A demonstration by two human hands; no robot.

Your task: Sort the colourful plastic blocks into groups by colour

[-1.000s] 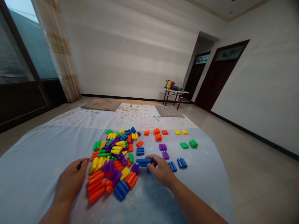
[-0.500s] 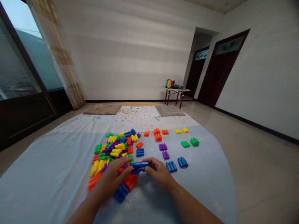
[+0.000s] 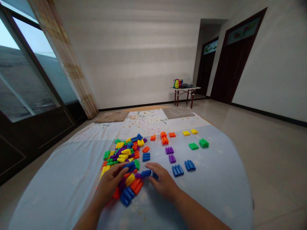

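From where I stand, the round tabletop (image 3: 206, 195) is the largest thing, and it carries everything. A mixed heap (image 3: 123, 155) of coloured pieces lies at the person's left side, partly under the left hand (image 3: 116, 179). This hand is closed on an upper blue piece (image 3: 129, 166), pinched between thumb and fingers, probably to lift it free from the others. The right hand (image 3: 163, 180) is half open beside a lower blue piece (image 3: 145, 173); the fingers hide too much, so I cannot tell if it grips it. Further right, the green pieces (image 3: 203, 143), the blue pieces (image 3: 177, 170), the orange pieces (image 3: 164, 140), the purple pieces (image 3: 169, 150) and the yellow pieces (image 3: 186, 133) lie apart, it seems so that colours do not mix. For moving, the widest bare cloth (image 3: 64, 182) is left of the heap; less room lies between the blue pieces and the rounded right edge; the gap between both hands is narrow.
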